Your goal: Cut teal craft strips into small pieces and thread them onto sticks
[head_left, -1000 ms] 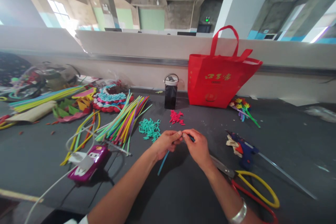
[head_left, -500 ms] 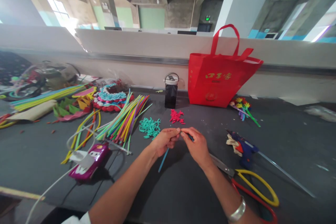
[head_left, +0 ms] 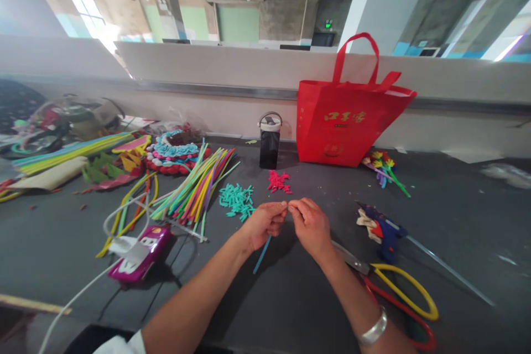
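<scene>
My left hand (head_left: 264, 223) and my right hand (head_left: 310, 225) meet above the dark table (head_left: 290, 298), fingers pinched together. Both grip a thin blue strip (head_left: 261, 254), whose free end hangs down and left from under my left hand. The part between my fingertips is hidden. A pile of small teal pieces (head_left: 236, 201) and a smaller pile of red pieces (head_left: 279, 182) lie just beyond my hands. A silver bangle (head_left: 374, 329) is on my right wrist.
Scissors with yellow and red handles (head_left: 394, 287) lie right of my right arm, a blue glue gun (head_left: 384, 228) beyond them. A red bag (head_left: 348, 121), a dark bottle (head_left: 269, 144), coloured strips (head_left: 194, 188), a purple device (head_left: 139, 251) and craft flowers (head_left: 172, 152) stand around.
My hands have risen slightly and stayed pinched together on the blue strip; the view has tilted a little.
</scene>
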### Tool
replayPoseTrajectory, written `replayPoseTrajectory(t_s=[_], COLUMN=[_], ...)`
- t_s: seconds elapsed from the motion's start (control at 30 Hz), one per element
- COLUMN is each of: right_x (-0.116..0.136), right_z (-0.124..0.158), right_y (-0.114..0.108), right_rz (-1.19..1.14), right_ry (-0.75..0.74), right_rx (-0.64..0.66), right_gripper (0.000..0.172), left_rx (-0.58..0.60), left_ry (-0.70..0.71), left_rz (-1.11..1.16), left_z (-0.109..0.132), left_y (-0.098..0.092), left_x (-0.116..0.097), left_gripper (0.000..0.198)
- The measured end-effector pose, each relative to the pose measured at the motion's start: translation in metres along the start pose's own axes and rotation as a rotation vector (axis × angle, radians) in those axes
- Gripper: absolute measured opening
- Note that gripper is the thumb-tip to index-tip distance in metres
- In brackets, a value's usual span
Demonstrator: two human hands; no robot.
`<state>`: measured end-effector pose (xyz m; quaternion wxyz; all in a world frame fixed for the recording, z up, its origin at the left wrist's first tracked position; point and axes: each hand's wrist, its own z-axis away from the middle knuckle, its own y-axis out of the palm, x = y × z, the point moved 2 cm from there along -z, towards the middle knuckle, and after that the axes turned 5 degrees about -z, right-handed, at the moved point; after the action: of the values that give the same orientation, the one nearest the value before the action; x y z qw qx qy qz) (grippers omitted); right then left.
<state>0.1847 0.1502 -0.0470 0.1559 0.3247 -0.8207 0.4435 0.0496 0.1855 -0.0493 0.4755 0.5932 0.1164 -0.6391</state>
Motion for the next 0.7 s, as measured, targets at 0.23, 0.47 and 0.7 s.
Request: replayPoseTrajectory(t_s=[0.23,0.47,0.7], right_x=[0.002,0.002,-0.001], right_z=[-0.001,-0.004,-0.005], right_y=[-0.003,-0.007,-0.005], right_rz=[-0.035,-0.058,-0.227], right_ry=[-0.023,-0.061,0.031], right_rx=[0.004,0.012,0.046], right_gripper=[0.023,0.023,0.021], left_rx=[0.087,0.055,-0.041], left_ry=[-0.092,-0.025,0.031], left_rz=[-0.049,-0.063,-0.14], left_z=[0.004,0.005,0.003], left_y=[-0.008,-0.01,-0.011], left_x=[-0.006,-0.01,-0.009], left_gripper=[0.032,0.029,0.037])
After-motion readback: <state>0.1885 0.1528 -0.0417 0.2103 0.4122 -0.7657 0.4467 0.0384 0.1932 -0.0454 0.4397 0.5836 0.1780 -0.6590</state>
